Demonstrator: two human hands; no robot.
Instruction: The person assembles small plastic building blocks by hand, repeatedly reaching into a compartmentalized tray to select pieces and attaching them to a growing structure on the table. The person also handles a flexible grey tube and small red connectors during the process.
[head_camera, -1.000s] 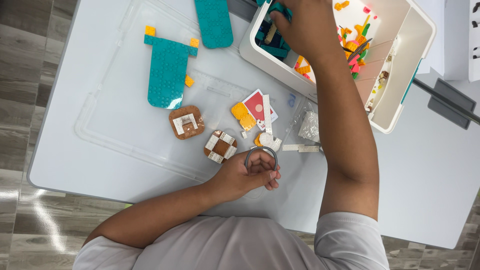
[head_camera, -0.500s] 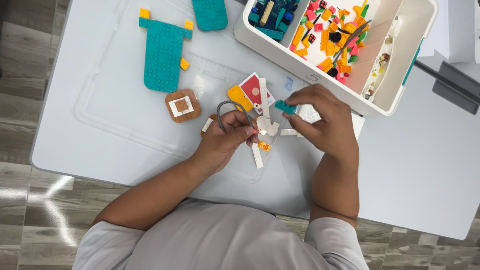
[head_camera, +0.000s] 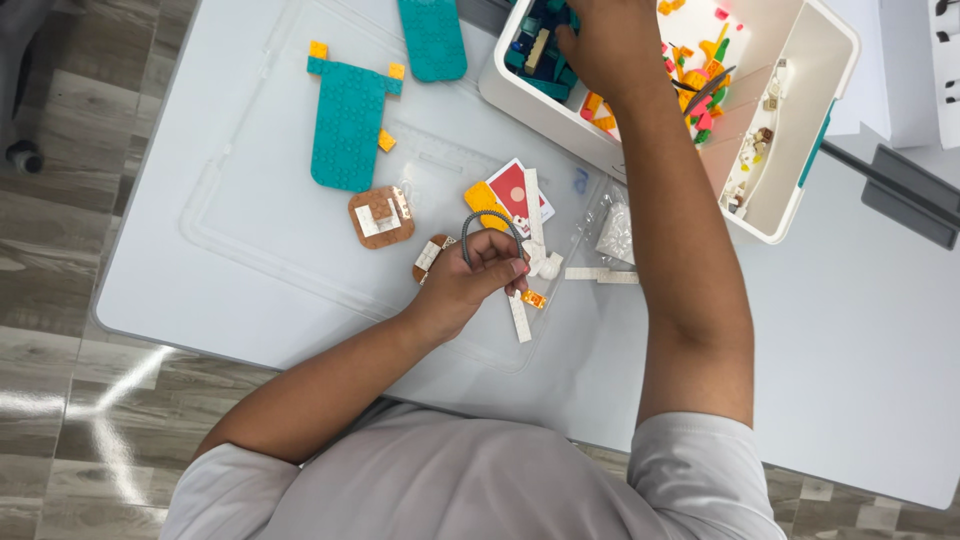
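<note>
- The left hand (head_camera: 478, 277) rests on the table (head_camera: 850, 350), fingers curled and pinched around a small build with a grey curved arch (head_camera: 487, 225) rising from it; the piece under the fingers is mostly covered.
- The right hand (head_camera: 610, 40) reaches into the white bin (head_camera: 815, 120) at the top edge; its fingertips are buried among the bricks and partly cut off by the frame, so I cannot tell whether they are spread or pinching anything.
- The bin sits at the table's far side, angled, with one corner pointing toward the right forearm.
- A clear tray (head_camera: 250, 230) lies flat on the table; its raised rim runs around the loose parts on the left.
- On the tray: a teal plate (head_camera: 345, 125) with orange corner pieces, and a brown round piece (head_camera: 380, 216), both well apart from the left hand.
- A second teal plate (head_camera: 432, 38) is cut off at the top.
- A red and white card (head_camera: 515, 188), an orange brick (head_camera: 484, 197), white bars (head_camera: 600, 274) and a small clear bag (head_camera: 614, 235) crowd the space just beyond the left hand.
- Open tabletop lies to the right of the forearm.
- The small pieces in the bin's narrow compartment are too small to tell apart.
</note>
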